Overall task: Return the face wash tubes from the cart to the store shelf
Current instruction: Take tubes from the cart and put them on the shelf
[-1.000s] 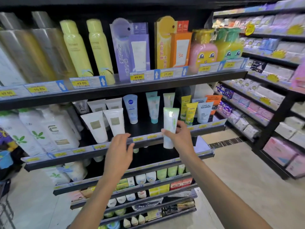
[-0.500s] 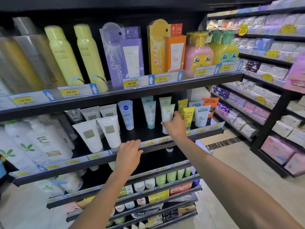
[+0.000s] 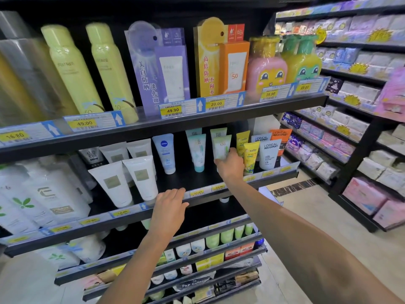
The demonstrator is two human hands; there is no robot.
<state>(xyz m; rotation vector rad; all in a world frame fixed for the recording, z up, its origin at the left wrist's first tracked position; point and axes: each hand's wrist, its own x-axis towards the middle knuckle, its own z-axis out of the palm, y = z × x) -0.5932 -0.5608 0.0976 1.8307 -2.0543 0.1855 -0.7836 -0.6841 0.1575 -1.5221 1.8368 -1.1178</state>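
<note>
Item: pale green face wash tube (image 3: 221, 148), middle shelf (image 3: 192, 178), standing cap-down in front of a matching tube, yellow tube (image 3: 251, 155) at its 3 o'clock. Judged light, soft-walled, slick; best held low on the body. Right hand (image 3: 230, 166): grip wrapped round its lower half. Left hand (image 3: 169, 207): released, fingers resting on the shelf edge at 7 o'clock.

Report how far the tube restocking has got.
Done: none can be confirmed; tubes already stand on the shelf, their origin unknown. In hand: the right hand holds a green tube upright in its row, in front of a matching one, not let go yet. The left hand rests on the shelf edge. Left: release it; the cart is out of view, so remaining tubes cannot be counted.
</note>
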